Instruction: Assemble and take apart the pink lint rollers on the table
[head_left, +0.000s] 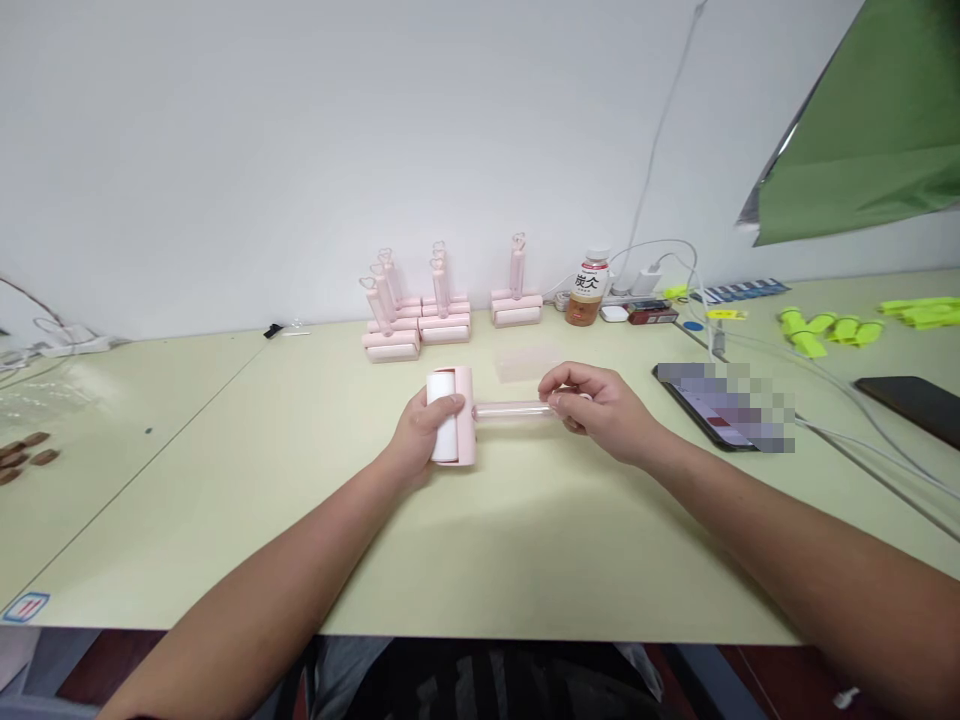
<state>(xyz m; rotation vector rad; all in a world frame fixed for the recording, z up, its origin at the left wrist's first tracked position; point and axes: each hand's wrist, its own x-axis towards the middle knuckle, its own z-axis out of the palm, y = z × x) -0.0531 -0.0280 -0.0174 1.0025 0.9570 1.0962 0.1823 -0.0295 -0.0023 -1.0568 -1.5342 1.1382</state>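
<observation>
A pink lint roller (459, 412) with a white roll lies sideways just above the pale green table (480, 540), held between both hands. My left hand (421, 432) is closed around the white roll head. My right hand (596, 408) pinches the end of the clear pink handle (514, 409), fingers curled. A clear plastic piece (527, 362) lies on the table just behind the handle.
Several finished pink rollers (420, 310) stand at the back by the wall. A drink bottle (589, 288), chargers and cables sit back right. A phone (720, 405) lies right of my right hand, another dark phone (911, 405) further right. Neon green parts (825, 328) at far right.
</observation>
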